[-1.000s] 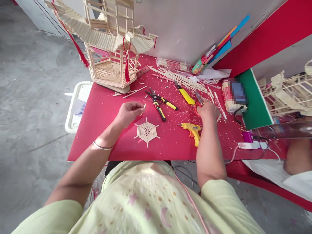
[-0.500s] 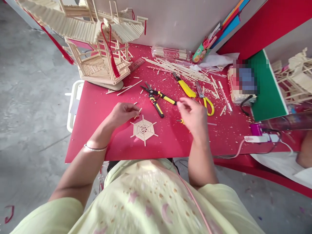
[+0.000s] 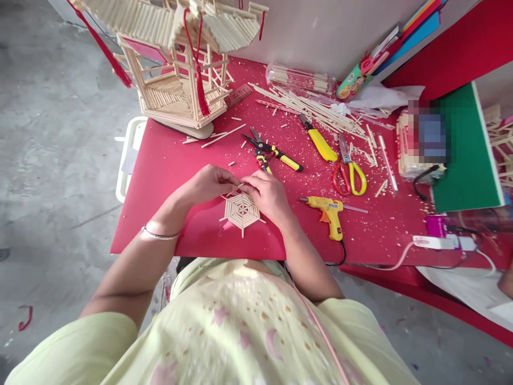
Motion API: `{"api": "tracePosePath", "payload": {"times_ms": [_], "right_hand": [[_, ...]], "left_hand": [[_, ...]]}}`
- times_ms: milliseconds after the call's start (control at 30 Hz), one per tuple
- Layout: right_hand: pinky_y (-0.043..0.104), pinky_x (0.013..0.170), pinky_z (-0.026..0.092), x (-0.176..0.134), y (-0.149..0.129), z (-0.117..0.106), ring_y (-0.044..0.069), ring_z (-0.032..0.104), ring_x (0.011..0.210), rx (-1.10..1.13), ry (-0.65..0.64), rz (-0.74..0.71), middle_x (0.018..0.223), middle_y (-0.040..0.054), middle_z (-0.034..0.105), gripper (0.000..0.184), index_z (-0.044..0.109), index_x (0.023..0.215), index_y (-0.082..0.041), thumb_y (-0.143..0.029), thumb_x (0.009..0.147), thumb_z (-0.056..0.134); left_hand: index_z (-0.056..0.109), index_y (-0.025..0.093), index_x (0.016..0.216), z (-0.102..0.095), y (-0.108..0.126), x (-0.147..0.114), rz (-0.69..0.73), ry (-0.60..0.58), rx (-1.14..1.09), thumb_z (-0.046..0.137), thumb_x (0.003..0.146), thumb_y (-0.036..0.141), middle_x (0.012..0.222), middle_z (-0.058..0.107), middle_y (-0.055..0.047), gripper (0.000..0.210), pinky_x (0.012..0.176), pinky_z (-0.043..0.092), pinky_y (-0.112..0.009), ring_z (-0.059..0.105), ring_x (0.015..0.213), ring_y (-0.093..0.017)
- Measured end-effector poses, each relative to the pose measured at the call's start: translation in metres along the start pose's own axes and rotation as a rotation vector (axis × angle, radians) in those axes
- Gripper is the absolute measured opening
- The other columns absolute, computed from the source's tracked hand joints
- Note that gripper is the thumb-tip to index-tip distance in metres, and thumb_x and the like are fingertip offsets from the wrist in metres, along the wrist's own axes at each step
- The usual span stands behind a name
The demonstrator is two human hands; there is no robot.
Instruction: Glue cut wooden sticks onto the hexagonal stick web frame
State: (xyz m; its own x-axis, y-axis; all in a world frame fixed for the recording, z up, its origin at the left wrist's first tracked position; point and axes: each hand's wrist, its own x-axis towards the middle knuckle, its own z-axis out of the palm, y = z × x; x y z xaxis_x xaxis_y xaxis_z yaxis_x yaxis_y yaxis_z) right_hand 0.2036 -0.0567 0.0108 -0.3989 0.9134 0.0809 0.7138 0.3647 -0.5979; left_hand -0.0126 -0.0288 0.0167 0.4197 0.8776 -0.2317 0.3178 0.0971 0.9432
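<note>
A flat six-sided web of thin wooden sticks (image 3: 242,211) lies on the red table in front of me, its spoke ends sticking out. My left hand (image 3: 210,182) is closed at its upper left edge, pinching a short wooden stick (image 3: 237,188). From the other side my right hand (image 3: 267,193) meets it, thumb and fingers pinched together at the same stick. The fingers partly hide the stick and the web's top edge. Just beyond the hands are pliers (image 3: 276,154) with black and yellow handles, one handle partly behind my right hand.
A yellow glue gun (image 3: 331,214) lies to the right. Behind it are scissors (image 3: 350,174), a yellow utility knife (image 3: 320,141) and loose sticks (image 3: 308,109). A stick-built pavilion (image 3: 176,96) with red tassels stands at the back left. Another person's arm shows at the right edge.
My right hand has moved left from over the glue gun to meet my left hand above the web. The glue gun is now uncovered. The view has shifted slightly.
</note>
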Motion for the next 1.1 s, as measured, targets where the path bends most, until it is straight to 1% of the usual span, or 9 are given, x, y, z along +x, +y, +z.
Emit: {"api": "tracePosePath", "payload": {"times_ms": [100, 233, 333, 400, 533, 667, 767, 967, 1100], "right_hand": [[0.028, 0.092, 0.045, 0.000, 0.002, 0.004, 0.018, 0.062, 0.104, 0.024, 0.030, -0.008, 0.105, 0.0035, 0.069, 0.029, 0.077, 0.115, -0.027, -0.042, 0.106, 0.054], [0.030, 0.092, 0.045, -0.001, 0.003, 0.007, 0.019, 0.061, 0.104, 0.009, 0.040, -0.013, 0.104, 0.0037, 0.070, 0.028, 0.078, 0.113, -0.028, -0.041, 0.106, 0.055], [0.031, 0.093, 0.045, -0.003, 0.004, 0.007, 0.020, 0.060, 0.105, -0.010, 0.014, -0.018, 0.104, 0.0044, 0.070, 0.028, 0.078, 0.116, -0.028, -0.040, 0.106, 0.054], [0.032, 0.095, 0.045, -0.004, 0.004, 0.007, 0.020, 0.061, 0.105, -0.012, 0.010, -0.014, 0.105, 0.0053, 0.069, 0.030, 0.076, 0.122, -0.028, -0.037, 0.107, 0.051], [0.031, 0.096, 0.047, -0.007, 0.003, 0.006, 0.020, 0.063, 0.104, 0.013, 0.039, -0.002, 0.109, 0.0075, 0.069, 0.035, 0.072, 0.130, -0.023, -0.032, 0.109, 0.045], [0.031, 0.096, 0.047, -0.009, 0.003, 0.005, 0.020, 0.064, 0.104, -0.025, 0.013, 0.012, 0.109, 0.0077, 0.070, 0.034, 0.073, 0.127, -0.023, -0.029, 0.108, 0.045], [0.032, 0.096, 0.048, -0.010, 0.003, 0.005, 0.021, 0.064, 0.106, -0.044, -0.001, 0.017, 0.109, 0.0075, 0.070, 0.033, 0.073, 0.126, -0.024, -0.027, 0.108, 0.046], [0.031, 0.095, 0.047, -0.011, 0.004, 0.006, 0.021, 0.064, 0.106, -0.067, 0.006, 0.012, 0.107, 0.0075, 0.070, 0.033, 0.074, 0.125, -0.024, -0.028, 0.108, 0.046], [0.031, 0.092, 0.048, -0.012, 0.005, 0.009, 0.021, 0.064, 0.103, -0.070, 0.031, -0.010, 0.104, 0.0073, 0.071, 0.031, 0.075, 0.122, -0.023, -0.028, 0.108, 0.047]], "left_hand": [[0.084, 0.020, 0.076, -0.001, 0.001, 0.001, -0.008, 0.020, 0.046, 0.077, 0.072, 0.031, 0.066, 0.073, -0.004, 0.014, 0.053, 0.045, -0.023, 0.060, 0.057, -0.015], [0.081, 0.020, 0.068, -0.002, 0.000, 0.002, 0.022, 0.091, 0.151, 0.079, 0.068, 0.027, 0.067, 0.072, -0.003, 0.008, 0.053, 0.042, -0.023, 0.058, 0.057, -0.014], [0.080, 0.020, 0.067, -0.003, 0.000, 0.002, 0.004, 0.072, 0.189, 0.079, 0.067, 0.027, 0.064, 0.070, -0.002, 0.007, 0.053, 0.040, -0.023, 0.057, 0.056, -0.013], [0.080, 0.020, 0.067, -0.004, -0.001, 0.002, -0.002, 0.061, 0.205, 0.077, 0.068, 0.027, 0.062, 0.069, -0.001, 0.008, 0.053, 0.040, -0.023, 0.056, 0.055, -0.013], [0.078, 0.020, 0.064, -0.004, -0.002, 0.003, 0.000, 0.041, 0.260, 0.075, 0.067, 0.026, 0.062, 0.069, -0.002, 0.008, 0.052, 0.038, -0.024, 0.054, 0.056, -0.013], [0.077, 0.020, 0.063, -0.003, -0.003, 0.001, 0.013, 0.061, 0.320, 0.073, 0.068, 0.027, 0.063, 0.068, -0.002, 0.010, 0.054, 0.038, -0.025, 0.055, 0.058, -0.014], [0.077, 0.020, 0.063, -0.002, -0.004, 0.000, 0.021, 0.047, 0.361, 0.070, 0.069, 0.026, 0.064, 0.068, -0.002, 0.011, 0.055, 0.039, -0.026, 0.055, 0.058, -0.015], [0.076, 0.019, 0.062, -0.003, -0.005, 0.001, 0.017, 0.035, 0.342, 0.068, 0.067, 0.023, 0.064, 0.067, -0.001, 0.010, 0.057, 0.040, -0.026, 0.055, 0.059, -0.015], [0.076, 0.019, 0.065, -0.003, -0.004, 0.000, 0.027, 0.018, 0.385, 0.066, 0.069, 0.026, 0.066, 0.069, -0.001, 0.013, 0.057, 0.040, -0.025, 0.057, 0.061, -0.014]]}}
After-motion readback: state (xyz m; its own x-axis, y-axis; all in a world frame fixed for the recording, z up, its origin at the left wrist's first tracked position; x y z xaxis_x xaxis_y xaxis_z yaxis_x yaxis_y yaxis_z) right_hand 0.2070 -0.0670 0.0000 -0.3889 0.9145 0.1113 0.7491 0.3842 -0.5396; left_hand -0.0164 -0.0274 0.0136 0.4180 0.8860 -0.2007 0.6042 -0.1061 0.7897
